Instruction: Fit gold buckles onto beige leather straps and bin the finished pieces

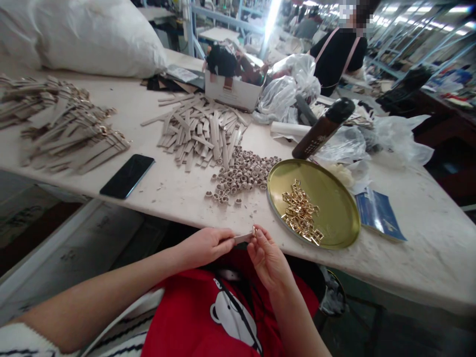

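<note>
Over the table's front edge, my left hand (213,245) is closed on a short beige strap (243,238). A small gold buckle (254,231) sits at the strap's right end, pinched between the fingertips of my right hand (268,255). Just beyond my hands lies a heap of small beige loops (241,173). To the right, a round gold tray (338,213) holds a pile of gold buckles (300,210). Behind the loops is a pile of loose beige straps (204,129). Part of the held strap is hidden by my left fingers.
A black phone (127,176) lies left, near bundled straps with gold ends (70,126). A dark bottle (323,129) leans behind the tray, and a blue packet (380,214) lies right of it. Farther back are a white box (232,91), plastic bags (288,89) and a person (340,54).
</note>
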### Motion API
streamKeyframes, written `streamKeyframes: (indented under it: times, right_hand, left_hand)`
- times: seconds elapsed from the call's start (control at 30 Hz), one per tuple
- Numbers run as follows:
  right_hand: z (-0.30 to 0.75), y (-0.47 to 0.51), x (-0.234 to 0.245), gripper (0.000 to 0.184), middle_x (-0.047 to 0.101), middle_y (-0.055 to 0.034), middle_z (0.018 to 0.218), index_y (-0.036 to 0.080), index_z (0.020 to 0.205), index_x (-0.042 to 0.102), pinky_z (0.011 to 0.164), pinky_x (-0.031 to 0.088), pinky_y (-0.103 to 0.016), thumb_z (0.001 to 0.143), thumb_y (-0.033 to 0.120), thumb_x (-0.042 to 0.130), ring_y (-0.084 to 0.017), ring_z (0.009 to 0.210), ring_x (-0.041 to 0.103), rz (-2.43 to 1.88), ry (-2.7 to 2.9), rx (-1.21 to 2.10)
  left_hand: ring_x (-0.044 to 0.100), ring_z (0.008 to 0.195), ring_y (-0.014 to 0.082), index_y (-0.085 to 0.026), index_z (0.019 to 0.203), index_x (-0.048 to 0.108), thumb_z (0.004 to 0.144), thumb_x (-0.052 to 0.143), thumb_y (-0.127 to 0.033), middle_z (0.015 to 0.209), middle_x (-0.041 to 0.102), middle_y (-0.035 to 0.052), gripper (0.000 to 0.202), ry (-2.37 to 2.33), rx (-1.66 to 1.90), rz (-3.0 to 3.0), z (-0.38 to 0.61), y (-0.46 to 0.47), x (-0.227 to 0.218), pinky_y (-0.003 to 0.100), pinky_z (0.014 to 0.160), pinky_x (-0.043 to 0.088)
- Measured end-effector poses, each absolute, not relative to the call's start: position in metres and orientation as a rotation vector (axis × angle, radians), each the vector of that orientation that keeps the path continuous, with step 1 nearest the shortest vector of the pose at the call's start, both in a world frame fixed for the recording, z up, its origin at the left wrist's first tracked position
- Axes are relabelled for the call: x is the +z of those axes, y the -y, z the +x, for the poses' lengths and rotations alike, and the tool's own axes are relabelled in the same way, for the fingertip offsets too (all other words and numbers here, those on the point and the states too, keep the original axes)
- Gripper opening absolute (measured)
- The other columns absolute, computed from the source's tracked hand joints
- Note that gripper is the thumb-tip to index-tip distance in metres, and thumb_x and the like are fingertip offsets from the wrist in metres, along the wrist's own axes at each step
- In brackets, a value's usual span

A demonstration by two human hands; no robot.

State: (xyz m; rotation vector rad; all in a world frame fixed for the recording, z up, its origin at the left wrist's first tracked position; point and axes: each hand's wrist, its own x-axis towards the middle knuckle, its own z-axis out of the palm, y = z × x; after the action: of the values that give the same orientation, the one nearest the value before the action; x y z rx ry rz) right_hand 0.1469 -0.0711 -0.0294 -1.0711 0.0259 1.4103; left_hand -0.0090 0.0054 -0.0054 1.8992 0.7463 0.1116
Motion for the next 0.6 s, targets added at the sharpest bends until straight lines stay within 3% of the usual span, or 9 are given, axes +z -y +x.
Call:
streamKeyframes:
  times: [0.33,0.47,0.6]
  right_hand:
    - [0.138,0.069,-0.034,0.028,0.059,0.0073,0.069,0.019,0.078,0.061,0.05,0.049,-0.01,0.057,0.025,0.078,-0.001,0.051,0.052,-1.055,-0.055,1.289]
    - [0.125,0.073,-0.036,0.023,0.059,0.0051,0.07,0.019,0.078,0.059,0.054,0.048,-0.015,0.063,0.029,0.074,-0.004,0.056,0.052,-1.112,0.14,1.335]
    - [0.115,0.082,-0.039,0.02,0.055,0.0034,0.065,0.017,0.08,0.058,0.055,0.043,-0.019,0.071,0.033,0.066,-0.007,0.056,0.048,-1.307,0.466,1.154]
  left_hand:
    - [0.042,0.058,0.0099,-0.016,0.078,0.057,0.086,0.035,-0.034,0.062,0.048,-0.0029,0.03,-0.787,0.211,1.839,-0.001,0.001,-0.016,0.02,0.054,0.029]
    - [0.045,0.063,0.01,-0.016,0.077,0.053,0.084,0.039,-0.032,0.068,0.052,-0.0015,0.023,-0.79,0.305,1.673,0.001,0.005,-0.013,0.019,0.057,0.034]
    - [0.035,0.044,0.0055,-0.017,0.087,0.044,0.079,0.042,-0.029,0.057,0.044,-0.0063,0.015,-0.807,0.272,1.283,0.003,0.008,-0.011,0.016,0.041,0.027]
